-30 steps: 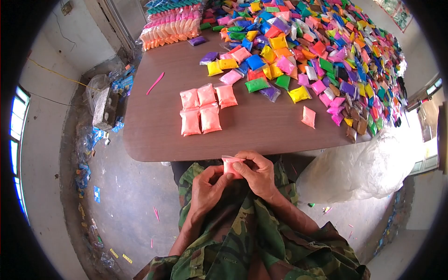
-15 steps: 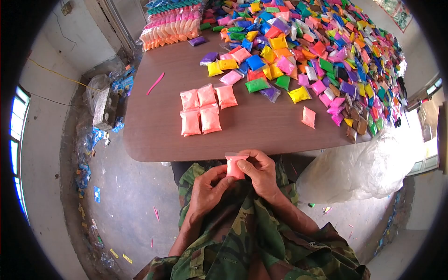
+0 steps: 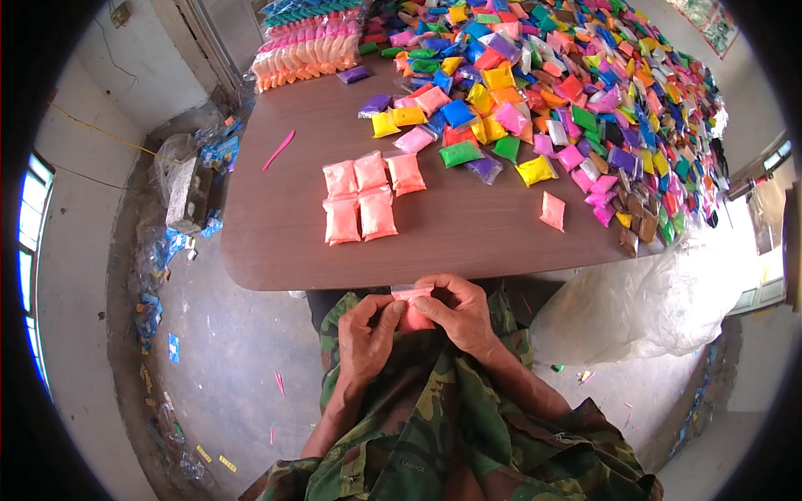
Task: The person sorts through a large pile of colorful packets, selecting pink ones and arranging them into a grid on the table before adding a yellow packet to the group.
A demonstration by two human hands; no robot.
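A small clear packet with pink filling is held between my two hands, just off the table's front edge and above my lap. My left hand pinches its left side near the top, thumb on the near face. On the right side, my right hand grips the upper part with thumb and fingers. The packet's clear top strip shows above my thumbs; its lower part is partly covered by them. Ahead on the table lie several matching salmon-pink packets in two rows, and a lone salmon packet sits farther right.
A large heap of coloured packets covers the table's back right. Bundled packets stand at the back left, with a pink plastic strip nearer. A big clear plastic bag hangs at the right edge. Litter lies along the floor's left side.
My left hand has moved up to the packet's top, and my right hand has shifted slightly. The packet has dropped a little and tipped, its top strip now between both thumbs.
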